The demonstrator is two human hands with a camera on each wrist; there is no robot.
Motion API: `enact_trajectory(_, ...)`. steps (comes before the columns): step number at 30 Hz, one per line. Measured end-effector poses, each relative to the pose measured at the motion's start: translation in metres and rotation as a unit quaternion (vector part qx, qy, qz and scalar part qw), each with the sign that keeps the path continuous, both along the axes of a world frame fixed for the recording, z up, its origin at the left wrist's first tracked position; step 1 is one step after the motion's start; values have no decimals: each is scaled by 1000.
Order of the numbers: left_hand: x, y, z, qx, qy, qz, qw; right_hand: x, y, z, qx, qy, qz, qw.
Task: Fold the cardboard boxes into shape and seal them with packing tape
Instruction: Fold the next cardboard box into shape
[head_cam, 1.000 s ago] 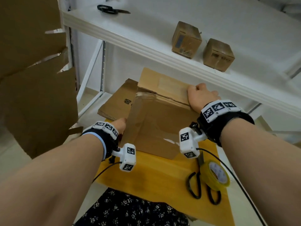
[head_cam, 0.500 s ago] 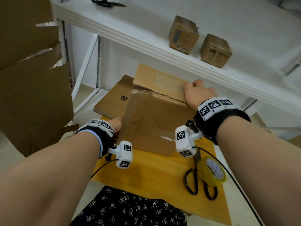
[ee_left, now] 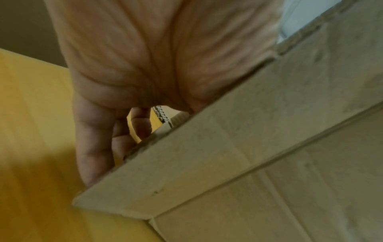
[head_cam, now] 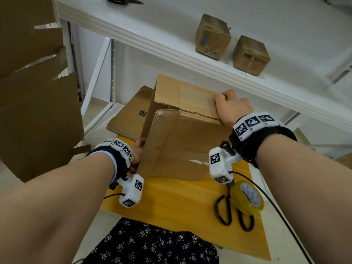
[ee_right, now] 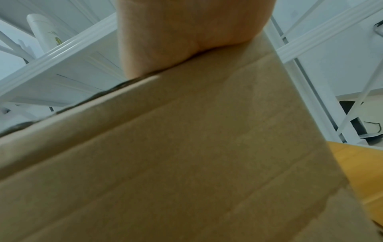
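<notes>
A worn brown cardboard box stands half-opened on the yellow wooden board, its top flaps up and a gap showing at the upper left corner. My left hand grips the box's lower left edge; in the left wrist view its fingers curl behind that cardboard edge. My right hand curls over the top right corner of the box, fingers hidden inside. In the right wrist view the palm lies on the box panel. A yellow tape roll lies on the board at the right.
Black-handled scissors lie under the tape roll. A flattened cardboard sheet lies behind the box. Two small taped boxes sit on the white shelf, with another pair of scissors at its back. Large cardboard sheets lean at the left.
The box has been pulled further open from flat: its left side has lifted and a gap has appeared at the top left corner. Both hands keep their hold.
</notes>
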State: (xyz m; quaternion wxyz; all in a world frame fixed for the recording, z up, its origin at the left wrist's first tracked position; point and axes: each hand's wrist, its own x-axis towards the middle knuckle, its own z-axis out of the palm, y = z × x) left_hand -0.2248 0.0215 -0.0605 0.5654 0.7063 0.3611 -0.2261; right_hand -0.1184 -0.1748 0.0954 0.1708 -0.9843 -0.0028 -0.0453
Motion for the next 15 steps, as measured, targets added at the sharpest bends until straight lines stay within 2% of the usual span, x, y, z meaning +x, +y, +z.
enact_trajectory(2,-3,-5,2,-26,-6,29,999,1,-1,0,-2,3,1,1000)
enact_trajectory(4,-3,-4,1,1,-30,24,999,2,0,0,-8,6,5,1000)
enact_trajectory(7,3,5,3,-1,-1,30,1000,1,1,0,-13,5,11,1000)
enact_trajectory(8,2,4,9,39,-8,3,999,1,1,0,-11,4,9,1000)
enact_trajectory(10,-1,7,21,79,-50,3,996,2,1,-1,-9,2,7,1000)
enact_trajectory(11,-2,8,24,67,-51,6,996,2,1,-1,-10,0,6,1000)
enact_trajectory(13,-1,9,19,-10,-68,-6,998,1,2,-1,-11,-2,5,1000)
enact_trajectory(15,1,14,16,-40,-89,17,995,0,3,-1,-12,-3,6,1000)
